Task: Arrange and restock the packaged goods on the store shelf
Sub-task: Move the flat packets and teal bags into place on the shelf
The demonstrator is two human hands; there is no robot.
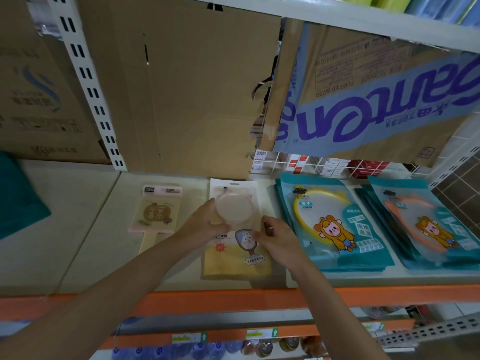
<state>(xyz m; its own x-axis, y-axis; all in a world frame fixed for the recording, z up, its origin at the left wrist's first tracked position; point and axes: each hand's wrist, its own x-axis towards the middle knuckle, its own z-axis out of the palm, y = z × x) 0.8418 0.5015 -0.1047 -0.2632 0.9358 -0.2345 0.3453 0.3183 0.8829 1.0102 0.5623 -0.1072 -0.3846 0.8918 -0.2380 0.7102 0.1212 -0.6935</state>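
A pink round mirror in a clear and yellow packet (235, 211) lies flat on the beige shelf (85, 229), in the middle. My left hand (205, 222) grips the packet's left edge beside the round mirror. My right hand (275, 237) pinches its right edge, thumb on top. To the left lies a pink hand mirror with a handle (157, 211). Right of the packet sit two stacks of teal mirror packets, one with a yellow ring (330, 222), one with an orange ring (428, 224).
Cardboard boxes (181, 81) stand behind the goods, one with blue lettering (363, 100). A white slotted upright (88, 84) rises at left. A teal item (18, 196) lies far left. The shelf's orange front rail (233, 298) runs below, above bottles on a lower shelf.
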